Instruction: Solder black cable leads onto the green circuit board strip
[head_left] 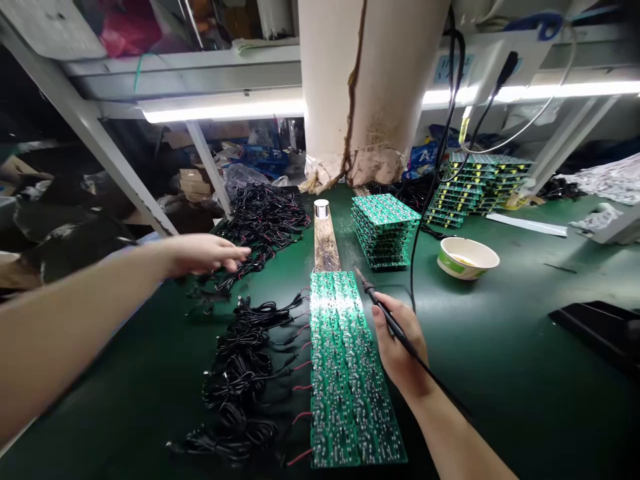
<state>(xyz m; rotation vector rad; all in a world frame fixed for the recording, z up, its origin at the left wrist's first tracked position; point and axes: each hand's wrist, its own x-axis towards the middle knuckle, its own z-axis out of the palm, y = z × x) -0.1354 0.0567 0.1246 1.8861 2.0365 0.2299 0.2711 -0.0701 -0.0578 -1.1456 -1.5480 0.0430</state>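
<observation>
- A long strip of green printed circuit boards [345, 393] is laid flat on the dark green table [500, 393]
- Thin red wires [302, 387] from coiled black cables [240, 360] are seen along the strip's near left edge; no wires can be made out at its far end
- Squared stacks of finished-looking green boards [384, 230] are piled beyond, and a heap of unattached black-and-red cables [263, 220] is left at the far side
- The right hand [397, 347] is closed pen-style around a slim black soldering iron [390, 323], whose tip is held over the strip's far end
- The left hand [200, 255] is stretched out, open and released, just above the cable heap
</observation>
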